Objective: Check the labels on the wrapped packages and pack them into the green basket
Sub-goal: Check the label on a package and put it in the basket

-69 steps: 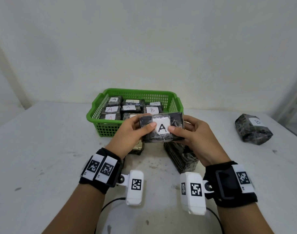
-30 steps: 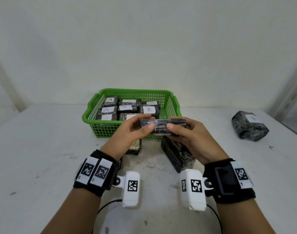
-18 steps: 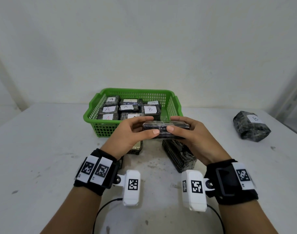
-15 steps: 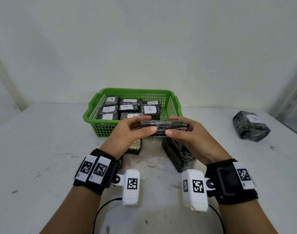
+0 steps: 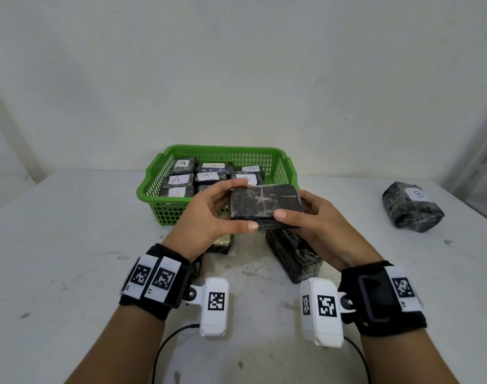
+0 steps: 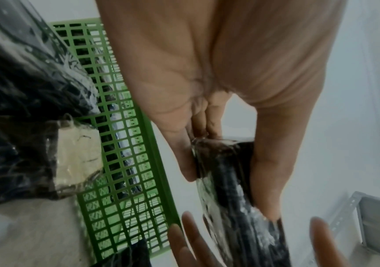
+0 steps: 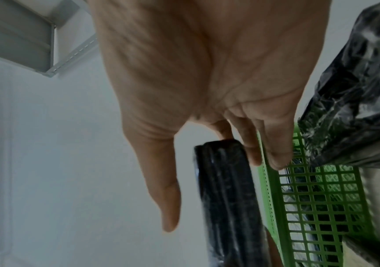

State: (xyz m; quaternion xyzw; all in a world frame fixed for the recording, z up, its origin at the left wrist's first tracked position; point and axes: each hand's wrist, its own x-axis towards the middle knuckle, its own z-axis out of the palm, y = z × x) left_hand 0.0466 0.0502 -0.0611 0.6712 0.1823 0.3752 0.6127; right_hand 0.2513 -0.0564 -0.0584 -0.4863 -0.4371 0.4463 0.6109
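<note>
Wrapped package (image 5: pixel 266 204), black, held in the air between both hands above the tabletop (image 5: pixel 70 245), unlabelled face up. Left hand (image 5: pixel 209 217) grips its left end, right hand (image 5: pixel 309 220) its right end, thumbs on the near edge. Below them two more packages lie on the tabletop. Beyond: green basket (image 5: pixel 153 189) holding packages labelled A and B. Far right, lone package marked B (image 5: pixel 411 206).
</note>
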